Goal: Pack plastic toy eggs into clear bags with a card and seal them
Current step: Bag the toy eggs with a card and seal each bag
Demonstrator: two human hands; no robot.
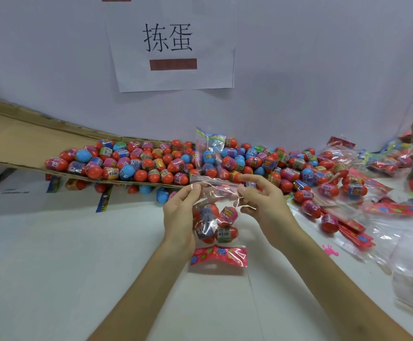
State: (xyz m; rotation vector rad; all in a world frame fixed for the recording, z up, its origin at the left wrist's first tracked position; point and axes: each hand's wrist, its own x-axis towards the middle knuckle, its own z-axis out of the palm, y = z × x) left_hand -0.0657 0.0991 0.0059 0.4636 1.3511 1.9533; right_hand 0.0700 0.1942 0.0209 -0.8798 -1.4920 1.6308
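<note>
Overhead, a white tabletop is filling the lower part of the view, backed by a pale wall where a paper sign with two printed characters is hanging. Along the far edge of the tabletop, a flattened cardboard sheet is sloping down from the left, and a heap of plastic toy eggs, mostly red with some blue, is spreading over it and onto the tabletop towards the right. A filled bag is standing upright in the heap near the middle of the far edge. Towards the right edge, pink cards and empty clear bags are lying among loose eggs.

Near the middle of the tabletop, the person's two hands are holding a clear bag up by its open mouth. The left hand is pinching the left side of the mouth between thumb and fingers, and the right hand is pinching the right side, with its other fingers curled loosely. Between and just below the hands, four eggs are sitting bunched inside the bag. A pink flowered card is lying across the bag's bottom, nearest the person.
</note>
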